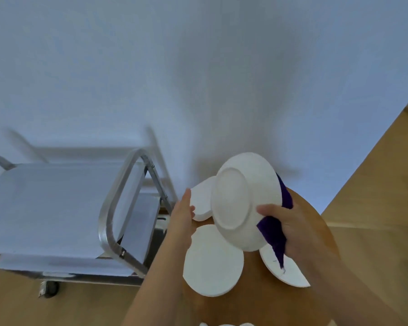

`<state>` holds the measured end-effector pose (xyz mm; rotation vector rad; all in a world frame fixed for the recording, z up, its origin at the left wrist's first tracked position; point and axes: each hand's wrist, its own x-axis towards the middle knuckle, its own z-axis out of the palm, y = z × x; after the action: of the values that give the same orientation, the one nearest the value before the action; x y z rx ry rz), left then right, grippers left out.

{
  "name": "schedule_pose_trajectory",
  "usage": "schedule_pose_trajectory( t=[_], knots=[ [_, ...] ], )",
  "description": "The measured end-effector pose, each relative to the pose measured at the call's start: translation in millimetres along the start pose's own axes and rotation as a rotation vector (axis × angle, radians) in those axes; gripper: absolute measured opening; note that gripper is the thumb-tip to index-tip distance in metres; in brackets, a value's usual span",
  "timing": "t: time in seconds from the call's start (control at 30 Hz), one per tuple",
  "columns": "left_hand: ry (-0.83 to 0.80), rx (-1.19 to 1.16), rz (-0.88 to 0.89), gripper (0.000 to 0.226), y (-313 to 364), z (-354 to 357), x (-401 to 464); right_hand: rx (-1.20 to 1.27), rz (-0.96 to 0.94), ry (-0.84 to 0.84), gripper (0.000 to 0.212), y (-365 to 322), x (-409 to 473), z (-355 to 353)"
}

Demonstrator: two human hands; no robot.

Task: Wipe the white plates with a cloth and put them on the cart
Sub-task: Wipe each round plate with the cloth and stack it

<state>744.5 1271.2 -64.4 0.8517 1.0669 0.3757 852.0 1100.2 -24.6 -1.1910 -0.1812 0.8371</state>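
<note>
1. Forearms rise from the bottom edge of the frame toward the middle, and slivers of white rims (226, 324) sit at the very bottom centre.
2. Right of centre, the right hand (290, 229) grasps a lifted white plate (245, 201) together with a dark purple cloth (275, 234); the thumb lies on the plate's underside, which faces the camera, and the cloth is bunched between the hand and the plate's far face.
3. The lifted plate is tilted, raised above the round wooden tabletop (250, 302).
4. The left hand (183, 216) is released, fingers straight, held just left of the lifted plate; whether it touches anything cannot be told.
5. Three more white plates lie flat on the tabletop: one below centre (213, 260), one partly hidden behind the left hand (203, 201), and one under the right hand at lower right (287, 271), where the cloth's tail hangs over it.
6. A metal cart (57, 208) with a tubular handle (118, 196) stands at the left of the frame, its top shelf flat and pale, one castor wheel (50, 289) at lower left.
</note>
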Motion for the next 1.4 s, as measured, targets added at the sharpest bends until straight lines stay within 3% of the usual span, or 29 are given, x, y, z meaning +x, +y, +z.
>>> schedule_pose_trajectory(
  t=[0.07, 0.13, 0.3, 0.37, 0.47, 0.57, 0.63, 0.7, 0.8, 0.87, 0.93, 1.03, 1.13, 1.27, 1.4],
  knots=[
    [-0.063, 0.014, -0.057, 0.078, -17.0, 0.5, -4.6, 0.173, 0.03, -0.047, 0.035, -1.7, -5.0, -3.6],
    [-0.18, -0.125, -0.11, 0.077, -25.4, 6.0, -8.6, 0.235, 0.044, -0.085, 0.028, 3.3, -8.5, -6.6],
    [-0.25, -0.367, -0.088, 0.064, -22.4, -0.7, -0.8, 0.285, 0.173, -0.093, 0.036, 15.6, -11.1, -23.0],
    [-0.257, -0.352, -0.057, 0.057, -17.7, -0.9, -4.5, 0.309, 0.237, -0.005, 0.052, 23.4, -12.2, -29.1],
    [-0.22, -0.242, 0.058, 0.05, -10.7, 4.0, -10.3, 0.34, 0.356, 0.212, 0.053, 30.4, -9.6, -29.8],
    [-0.122, -0.032, 0.236, 0.052, -0.4, 8.5, -20.3, 0.41, 0.263, 0.468, 0.055, 28.2, 7.4, -33.7],
    [-0.044, 0.117, 0.35, 0.049, 4.5, 9.6, -25.5, 0.212, 0.047, 0.527, 0.04, 14.5, 13.3, -29.3],
    [-0.011, 0.168, 0.389, 0.048, 7.7, 13.9, -30.0, -0.062, -0.248, 0.443, 0.021, -1.9, 12.3, -11.6],
    [-0.012, 0.16, 0.381, 0.048, 10.7, 27.0, -35.6, -0.393, -0.608, 0.225, 0.03, -1.3, 3.5, 29.5],
    [-0.036, 0.156, 0.389, 0.034, 8.1, 34.3, -38.6, -0.715, -0.769, 0.11, 0.035, 20.8, -2.1, 57.5],
    [-0.096, 0.112, 0.4, 0.019, 2.9, 33.5, -41.3, -1.0, -0.849, 0.115, 0.039, 38.4, -4.4, 70.9],
    [-0.094, 0.14, 0.427, 0.015, -4.4, 24.5, -43.5, -1.18, -0.717, 0.041, 0.049, 26.6, 4.8, 71.5],
    [0.0, 0.233, 0.451, 0.03, -4.5, 21.4, -47.6, -1.286, -0.676, -0.016, 0.053, 10.6, 17.8, 70.7],
    [0.054, 0.319, 0.467, 0.048, -3.7, 24.6, -59.5, -1.217, -0.663, 0.061, 0.04, -12.9, 42.3, 73.1],
    [0.051, 0.374, 0.536, 0.066, 4.9, 23.1, -77.2, -1.073, -0.334, 0.073, 0.04, -38.1, 71.4, 56.9]
  ],
)
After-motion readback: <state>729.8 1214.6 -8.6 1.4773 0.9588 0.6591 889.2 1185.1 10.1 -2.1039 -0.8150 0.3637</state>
